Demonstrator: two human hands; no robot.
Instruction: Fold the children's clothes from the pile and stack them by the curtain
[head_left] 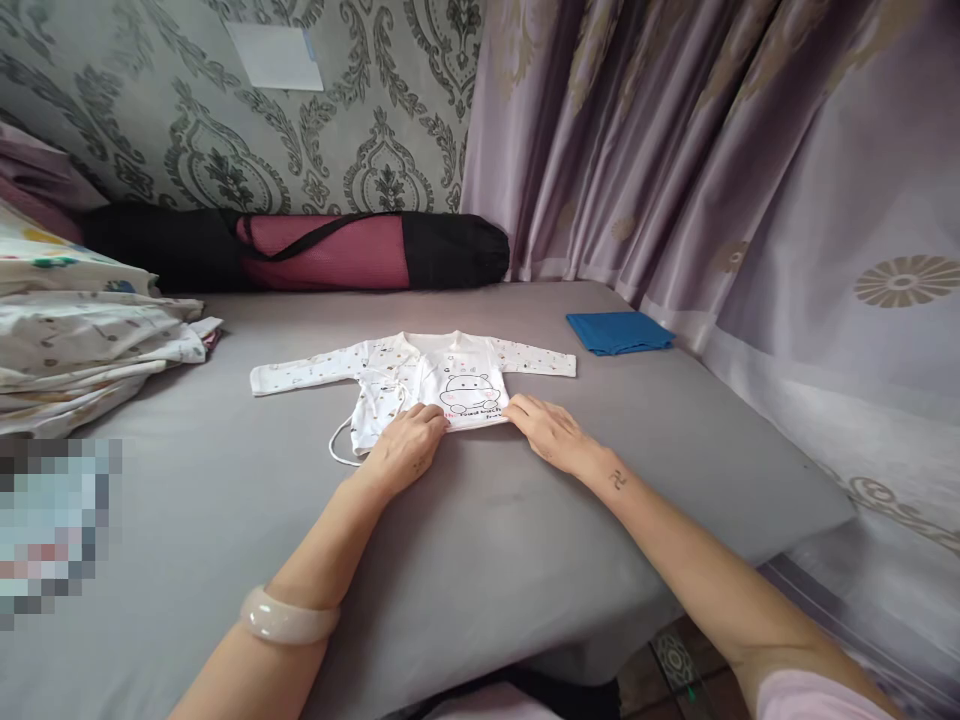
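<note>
1. The left hand is closed on the lower hem of the white printed shirt; the hem's corner is pinched by the right hand. If one side were pulled harder than the other, the front would probably be skewed.

2. The bed is covered by a grey sheet. Should the hem be pressed down while being drawn toward the near edge, the sheet could be rucked up along with it.

3. Along the far edge, a rolled bag is set against the wall, well apart from the shirt; little trouble is to be expected from it.

4. By the left edge, clothes are heaped in a pile. If the shirt were slid that way, its long sleeve could be tangled there.

5. The shirt itself is laid flat near the bed's middle, both sleeves spread outward. If only the hem were lifted, the sleeves would likely be left trailing and creased.

6. Near the far right corner, a folded blue cloth is placed; it could be brushed by the nearer sleeve if the shirt were swung.

7. A thin tie cord is looped out beside the left hand; it could be snagged or trapped under the fabric if overlooked.
</note>
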